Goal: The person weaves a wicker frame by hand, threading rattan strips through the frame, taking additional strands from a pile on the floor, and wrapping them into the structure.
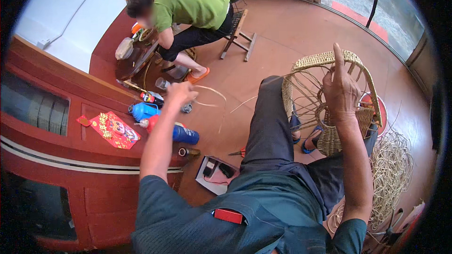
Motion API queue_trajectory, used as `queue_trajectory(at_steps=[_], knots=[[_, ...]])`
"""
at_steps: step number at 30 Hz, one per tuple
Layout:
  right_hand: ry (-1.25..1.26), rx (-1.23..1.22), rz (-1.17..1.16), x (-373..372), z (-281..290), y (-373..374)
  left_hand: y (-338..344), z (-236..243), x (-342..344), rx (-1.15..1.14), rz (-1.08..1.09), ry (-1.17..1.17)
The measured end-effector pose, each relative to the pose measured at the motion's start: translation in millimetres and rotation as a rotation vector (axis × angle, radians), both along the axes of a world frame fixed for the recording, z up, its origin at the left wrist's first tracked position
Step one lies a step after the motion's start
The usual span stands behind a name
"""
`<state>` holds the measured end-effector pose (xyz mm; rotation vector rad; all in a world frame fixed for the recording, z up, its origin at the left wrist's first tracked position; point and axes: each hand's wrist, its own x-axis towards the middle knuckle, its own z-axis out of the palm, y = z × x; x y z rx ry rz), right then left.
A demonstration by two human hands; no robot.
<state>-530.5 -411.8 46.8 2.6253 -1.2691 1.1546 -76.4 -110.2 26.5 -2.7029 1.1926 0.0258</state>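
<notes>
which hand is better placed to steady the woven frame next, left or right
Probably the right: the right hand is already at the woven frame, its index finger extended. The left hand is well off to the left, away from the frame, pinching a pale strand.

I observe remotely a reddish-brown floor [278, 23], with red cabinets [113, 211] at left. Upper right, daylight enters through glass panels [400, 11].

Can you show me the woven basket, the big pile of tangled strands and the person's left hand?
Woven basket [329, 141]: head view, on its woven part below the round opening.
Pile of tangled strands [390, 176]: head view, on the middle of the heap.
Left hand [181, 94]: head view, on its middle.
</notes>
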Motion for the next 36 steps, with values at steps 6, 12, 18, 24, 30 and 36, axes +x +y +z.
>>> queue_trajectory(at_steps=[6,12,18,24,30,36], knots=[[0.151,0.092,-0.07,4,12,3,-43,-49,-123,-0.321,-0.295,0.236],[0.032,0.157,-0.09,5,6,4,-74,-17,-213,-0.602,-0.399,0.409],[-0.173,0.188,-0.044,2,8,5,-89,-19,-242,-0.782,-0.481,0.402],[-0.537,0.245,0.121,1,2,19,-99,-9,-266,-0.835,-0.451,0.464],[-1.089,0.826,0.425,-25,2,23,-133,-2,-314,-0.992,-0.649,0.555],[-0.893,0.747,0.351,-54,-6,13,-178,16,-340,-1.049,-0.802,0.513]])
